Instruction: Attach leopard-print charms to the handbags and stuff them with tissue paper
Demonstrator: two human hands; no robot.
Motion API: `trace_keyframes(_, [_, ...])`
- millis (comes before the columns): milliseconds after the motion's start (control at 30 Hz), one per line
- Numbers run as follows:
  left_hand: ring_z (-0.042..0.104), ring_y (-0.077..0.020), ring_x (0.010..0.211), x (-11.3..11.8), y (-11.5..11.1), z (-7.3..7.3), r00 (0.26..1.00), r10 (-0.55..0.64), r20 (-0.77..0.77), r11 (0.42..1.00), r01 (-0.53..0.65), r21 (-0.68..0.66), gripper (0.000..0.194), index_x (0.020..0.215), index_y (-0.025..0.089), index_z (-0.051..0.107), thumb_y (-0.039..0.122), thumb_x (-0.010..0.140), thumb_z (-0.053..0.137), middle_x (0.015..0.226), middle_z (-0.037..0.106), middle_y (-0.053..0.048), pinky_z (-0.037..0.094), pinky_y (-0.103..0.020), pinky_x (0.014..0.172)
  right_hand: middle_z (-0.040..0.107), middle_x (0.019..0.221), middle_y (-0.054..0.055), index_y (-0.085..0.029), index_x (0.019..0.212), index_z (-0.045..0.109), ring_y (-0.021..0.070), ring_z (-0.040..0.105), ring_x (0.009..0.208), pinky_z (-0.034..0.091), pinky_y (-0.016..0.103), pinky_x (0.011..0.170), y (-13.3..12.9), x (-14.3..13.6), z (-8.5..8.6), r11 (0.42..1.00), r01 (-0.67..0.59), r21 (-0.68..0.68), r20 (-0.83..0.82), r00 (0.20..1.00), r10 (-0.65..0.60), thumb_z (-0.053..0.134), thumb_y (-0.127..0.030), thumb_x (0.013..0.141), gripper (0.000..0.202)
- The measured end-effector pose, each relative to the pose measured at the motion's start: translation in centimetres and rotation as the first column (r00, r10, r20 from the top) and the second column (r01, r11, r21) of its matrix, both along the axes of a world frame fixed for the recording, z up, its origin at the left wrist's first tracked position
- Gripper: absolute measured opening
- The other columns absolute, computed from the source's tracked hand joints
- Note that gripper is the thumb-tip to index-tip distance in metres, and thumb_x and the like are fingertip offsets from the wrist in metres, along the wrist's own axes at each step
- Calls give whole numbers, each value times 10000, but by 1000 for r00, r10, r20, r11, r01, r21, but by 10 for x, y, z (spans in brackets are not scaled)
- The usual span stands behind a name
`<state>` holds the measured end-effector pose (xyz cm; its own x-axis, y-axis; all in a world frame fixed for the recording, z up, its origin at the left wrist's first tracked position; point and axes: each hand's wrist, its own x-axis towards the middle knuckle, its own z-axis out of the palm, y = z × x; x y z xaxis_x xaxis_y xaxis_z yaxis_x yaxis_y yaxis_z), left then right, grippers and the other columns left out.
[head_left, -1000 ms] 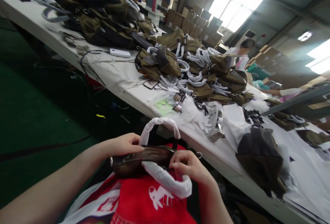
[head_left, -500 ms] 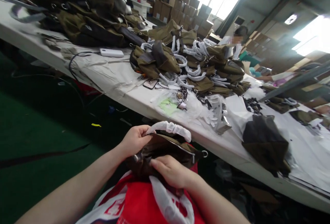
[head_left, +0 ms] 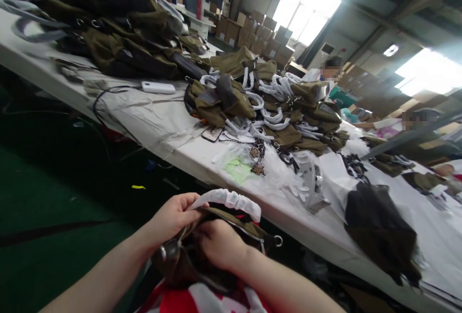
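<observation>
Both hands on bag; right hand inside, earlier at rim.

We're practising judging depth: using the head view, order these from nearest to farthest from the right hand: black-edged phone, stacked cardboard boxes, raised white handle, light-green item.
From the right hand:
1. Raised white handle: on the held bag.
2. Light-green item: on the table, near its edge.
3. Black-edged phone: farther back, left.
4. Stacked cardboard boxes: background, beyond the table.

Factory workshop, with heaped olive-brown bags, long white worktable and stacked cartons.
</observation>
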<state>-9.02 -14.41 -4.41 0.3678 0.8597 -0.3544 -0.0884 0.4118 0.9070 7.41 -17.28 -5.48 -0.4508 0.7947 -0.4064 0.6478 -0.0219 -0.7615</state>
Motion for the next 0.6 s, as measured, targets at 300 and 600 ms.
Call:
trace_keyframes(300, [585,-145,576,-21,32,8,986,-7,-166,1000,8,8,272,863,130,650,220,607,651,674,644,8,420,-231,541,742,868,123,-141,903,756,232,680,745,508,308,686,56,0,14,900,-348,262,551,820,157,490,-160,872,269])
trace_keyframes(600, [591,-151,588,-12,46,6,974,-20,-225,996,40,85,221,852,135,635,196,643,598,674,635,10,427,-231,536,719,845,93,-166,850,693,233,686,783,496,303,682,58,25,29,886,-300,353,567,822,53,486,-207,903,217])
